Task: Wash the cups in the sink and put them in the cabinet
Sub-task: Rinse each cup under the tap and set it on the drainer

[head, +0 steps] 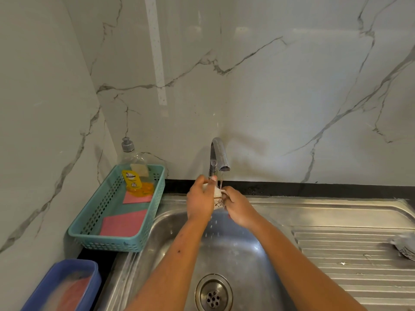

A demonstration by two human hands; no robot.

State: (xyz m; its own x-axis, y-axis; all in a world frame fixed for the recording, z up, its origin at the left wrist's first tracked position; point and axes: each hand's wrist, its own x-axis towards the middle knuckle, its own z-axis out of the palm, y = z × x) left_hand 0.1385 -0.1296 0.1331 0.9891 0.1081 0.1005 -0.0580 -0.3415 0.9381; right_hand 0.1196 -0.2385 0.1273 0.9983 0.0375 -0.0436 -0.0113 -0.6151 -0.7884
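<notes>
Left hand (199,199) wraps round a small white cup (217,200), fingers curled over its left side and the thumb pointing up toward the tap (219,157). Right hand (238,208) meets it from the other side, fingers bent in against the cup's right side; whether they pinch a handle or only the wall I cannot tell. The cup has a brown patterned band and is held up in the air over the back edge of the sink (242,254), just under the spout. A thin stream of water (221,181) falls from the spout onto the cup and the fingers, and drops scatter down into the basin below the wrists. The drain (213,294) sits at the front of the basin, between the two forearms.

At the worktop's back left corner stands a teal basket (77,232), touching the sink's left edge. At the basket's far end stands a clear soap bottle (132,169) with a yellow label, and two pink cloths (124,223) lie flat on its floor, one by the bottle, one nearer. A blue tub (92,269) stands at the front left corner, blurred, something pink in it. On the ribbed drainboard (336,261) to the sink's right, at its far right edge, lies patterned crockery (404,249), cut off and too blurred to name.
</notes>
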